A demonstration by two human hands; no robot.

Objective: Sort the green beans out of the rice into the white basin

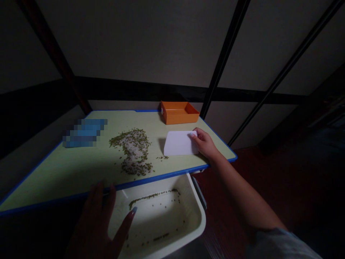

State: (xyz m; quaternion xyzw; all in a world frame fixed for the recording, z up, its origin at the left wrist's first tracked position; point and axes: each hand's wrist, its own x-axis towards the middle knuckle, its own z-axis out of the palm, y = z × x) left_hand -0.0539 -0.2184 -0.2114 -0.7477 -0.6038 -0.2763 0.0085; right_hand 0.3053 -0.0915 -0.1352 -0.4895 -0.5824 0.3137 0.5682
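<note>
My right hand [204, 143] grips a flat white scraper [179, 143] by its right end, thumb in front, over the right part of the table. Left of the scraper lies a spread pile of green beans mixed with white grains [134, 151]. A few loose beans [163, 157] sit just below the scraper's lower left edge. My left hand [105, 219] is in shadow at the table's front edge, fingers spread, its thumb over a white bin [199, 219]. The bin stands below the table edge, with scattered beans on its bottom.
An orange box [180, 118] stands at the back right of the pale table [81, 169], which has a blue rim. A blurred blue item [86, 133] lies at the left. Wall panels rise behind the table. Dark red floor [234, 201] shows at the right.
</note>
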